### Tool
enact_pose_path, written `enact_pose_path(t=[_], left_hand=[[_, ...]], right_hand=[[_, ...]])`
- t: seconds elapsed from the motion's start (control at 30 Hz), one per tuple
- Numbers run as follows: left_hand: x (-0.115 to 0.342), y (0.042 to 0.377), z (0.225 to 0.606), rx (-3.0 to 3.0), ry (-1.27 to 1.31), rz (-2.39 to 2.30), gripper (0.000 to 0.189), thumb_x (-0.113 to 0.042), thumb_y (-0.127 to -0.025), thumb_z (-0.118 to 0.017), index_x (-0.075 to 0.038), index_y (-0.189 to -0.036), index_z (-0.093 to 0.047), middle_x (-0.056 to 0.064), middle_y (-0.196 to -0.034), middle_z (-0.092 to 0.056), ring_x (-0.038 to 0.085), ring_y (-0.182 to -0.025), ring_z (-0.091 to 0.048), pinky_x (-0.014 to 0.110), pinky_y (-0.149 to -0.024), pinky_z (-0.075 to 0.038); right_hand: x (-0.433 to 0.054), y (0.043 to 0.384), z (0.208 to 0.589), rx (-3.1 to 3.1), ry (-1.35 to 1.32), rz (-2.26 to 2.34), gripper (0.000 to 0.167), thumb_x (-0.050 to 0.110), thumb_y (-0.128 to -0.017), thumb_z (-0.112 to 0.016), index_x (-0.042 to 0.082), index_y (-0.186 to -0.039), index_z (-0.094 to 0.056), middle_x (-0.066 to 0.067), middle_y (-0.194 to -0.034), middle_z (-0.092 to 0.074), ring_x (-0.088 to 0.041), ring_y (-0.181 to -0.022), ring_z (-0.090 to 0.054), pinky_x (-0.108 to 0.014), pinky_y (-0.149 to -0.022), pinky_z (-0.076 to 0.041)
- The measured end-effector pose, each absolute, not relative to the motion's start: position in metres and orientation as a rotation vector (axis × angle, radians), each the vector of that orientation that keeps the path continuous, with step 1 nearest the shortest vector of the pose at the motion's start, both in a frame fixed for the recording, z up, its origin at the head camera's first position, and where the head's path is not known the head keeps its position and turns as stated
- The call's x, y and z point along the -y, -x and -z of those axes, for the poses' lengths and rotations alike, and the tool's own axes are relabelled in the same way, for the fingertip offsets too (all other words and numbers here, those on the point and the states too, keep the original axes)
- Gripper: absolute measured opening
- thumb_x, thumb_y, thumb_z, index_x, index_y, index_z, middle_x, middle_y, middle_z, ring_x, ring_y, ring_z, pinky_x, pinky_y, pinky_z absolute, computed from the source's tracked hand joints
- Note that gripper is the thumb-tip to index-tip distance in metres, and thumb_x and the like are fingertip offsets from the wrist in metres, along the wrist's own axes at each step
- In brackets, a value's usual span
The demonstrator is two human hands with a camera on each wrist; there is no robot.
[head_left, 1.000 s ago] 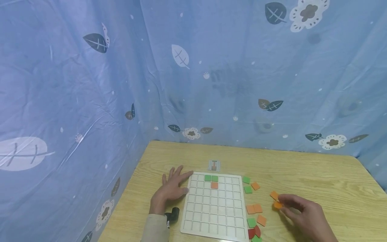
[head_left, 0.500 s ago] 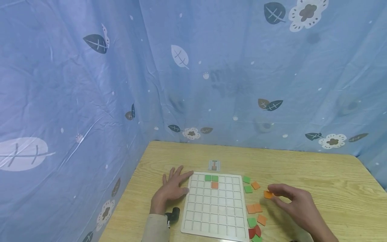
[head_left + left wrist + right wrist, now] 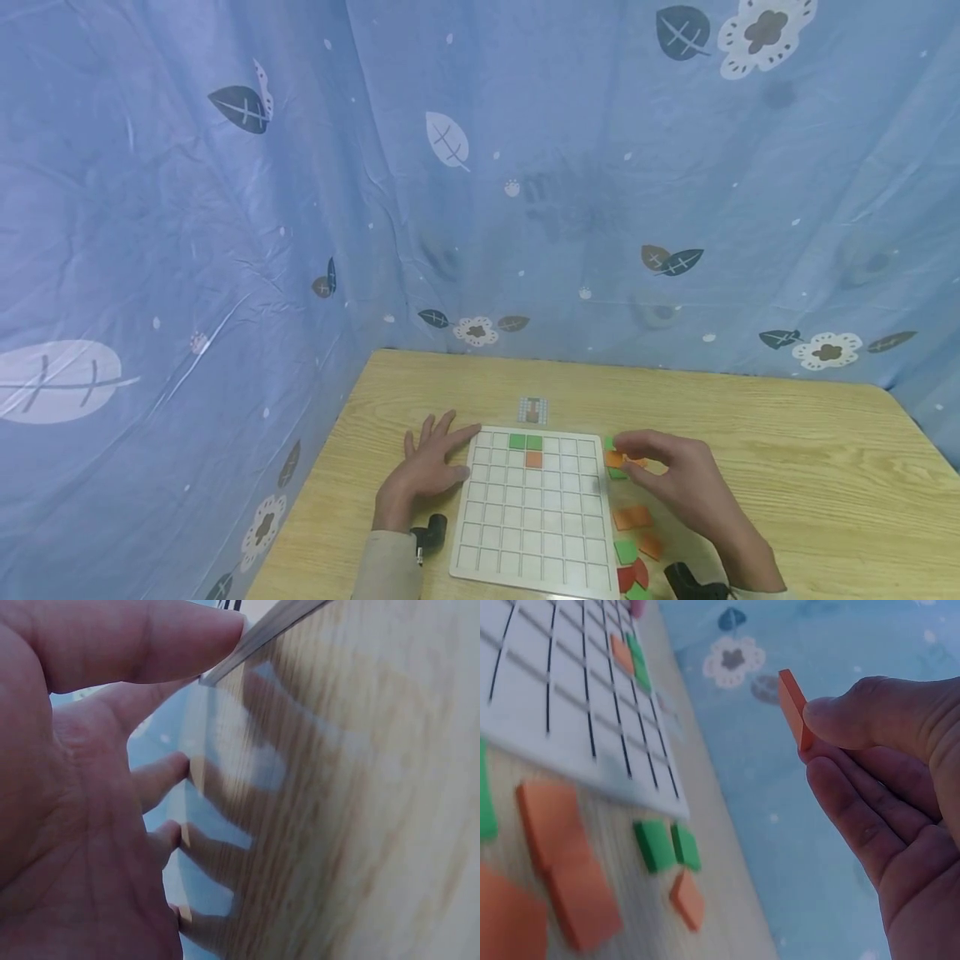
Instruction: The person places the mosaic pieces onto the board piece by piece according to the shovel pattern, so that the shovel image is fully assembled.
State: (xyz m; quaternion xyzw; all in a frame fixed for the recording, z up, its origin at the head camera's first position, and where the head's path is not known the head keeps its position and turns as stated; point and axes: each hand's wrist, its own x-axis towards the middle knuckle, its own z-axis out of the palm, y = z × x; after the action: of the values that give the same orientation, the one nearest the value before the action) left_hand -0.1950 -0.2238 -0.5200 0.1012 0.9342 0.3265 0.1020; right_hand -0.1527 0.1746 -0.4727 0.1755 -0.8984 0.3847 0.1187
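My right hand [image 3: 678,479] pinches an orange square tile [image 3: 792,712] between thumb and fingertips. In the head view it hovers by the upper right edge of a pale gridded board [image 3: 525,500], over loose tiles. The right wrist view shows the tile held edge-on, apart from the board. My left hand [image 3: 427,471] rests at the board's upper left, fingers spread, thumb [image 3: 195,645] and index finger against the board's edge. Near the board's top row lie two green tiles [image 3: 517,442] side by side, with an orange tile [image 3: 533,459] under the right one.
Right of the board lie loose green tiles [image 3: 654,846], orange tiles [image 3: 577,892] and red curved pieces [image 3: 630,575]. A small pattern card [image 3: 532,410] lies beyond the board. A blue patterned curtain [image 3: 570,208] hangs behind the wooden table [image 3: 825,467].
My right hand has moved left toward the board with an orange tile. A second ago two orange tiles showed at its fingertips, now one. The left hand and board have stayed put.
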Motion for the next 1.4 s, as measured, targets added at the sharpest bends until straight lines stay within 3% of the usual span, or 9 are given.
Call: enact_pose_path(t=[0.17, 0.43, 0.8, 1.07, 1.4], left_hand=[[0.224, 0.195, 0.521, -2.758, -0.301, -0.955, 0.074, -0.016, -0.091, -0.072, -0.029, -0.162, -0.056, 0.018, -0.183, -0.02, 0.051, -0.17, -0.001, 0.081, -0.128, 0.009], [0.224, 0.195, 0.519, -2.76, -0.314, -0.965, 0.075, -0.016, -0.09, -0.072, -0.028, -0.162, -0.056, 0.019, -0.182, -0.021, 0.053, -0.169, -0.002, 0.082, -0.127, 0.009], [0.223, 0.195, 0.52, -2.765, -0.302, -0.957, 0.076, -0.016, -0.088, -0.072, -0.029, -0.162, -0.056, 0.018, -0.182, -0.022, 0.052, -0.169, -0.003, 0.082, -0.127, 0.008], [0.223, 0.196, 0.519, -2.764, -0.313, -0.958, 0.075, -0.016, -0.09, -0.072, -0.028, -0.162, -0.056, 0.019, -0.182, -0.022, 0.053, -0.169, -0.003, 0.082, -0.127, 0.008], [0.223, 0.196, 0.519, -2.766, -0.307, -0.956, 0.074, -0.015, -0.09, -0.073, -0.028, -0.161, -0.057, 0.019, -0.182, -0.023, 0.053, -0.169, -0.004, 0.082, -0.127, 0.007]], right_hand=[[-0.156, 0.16, 0.47, 2.659, -0.529, -1.153, 0.029, 0.01, -0.091, -0.088, 0.022, -0.117, -0.084, 0.014, -0.11, -0.082, -0.014, -0.102, -0.079, -0.043, -0.087, -0.066], [-0.13, 0.17, 0.477, 2.628, -0.622, -1.225, 0.031, 0.003, -0.089, -0.086, 0.017, -0.117, -0.084, 0.012, -0.109, -0.083, -0.012, -0.1, -0.08, -0.048, -0.088, -0.067], [-0.101, 0.179, 0.494, 2.639, -0.696, -1.344, 0.029, -0.001, -0.089, -0.083, 0.013, -0.115, -0.084, 0.005, -0.112, -0.083, -0.012, -0.098, -0.079, -0.041, -0.09, -0.068], [-0.087, 0.179, 0.512, 2.702, -0.677, -1.341, 0.028, 0.002, -0.09, -0.083, 0.017, -0.114, -0.084, 0.008, -0.112, -0.083, -0.012, -0.101, -0.08, -0.031, -0.089, -0.066], [-0.074, 0.179, 0.528, 2.633, -0.724, -1.305, 0.029, -0.003, -0.086, -0.085, 0.014, -0.109, -0.086, 0.003, -0.11, -0.085, -0.015, -0.1, -0.082, -0.032, -0.088, -0.067]])
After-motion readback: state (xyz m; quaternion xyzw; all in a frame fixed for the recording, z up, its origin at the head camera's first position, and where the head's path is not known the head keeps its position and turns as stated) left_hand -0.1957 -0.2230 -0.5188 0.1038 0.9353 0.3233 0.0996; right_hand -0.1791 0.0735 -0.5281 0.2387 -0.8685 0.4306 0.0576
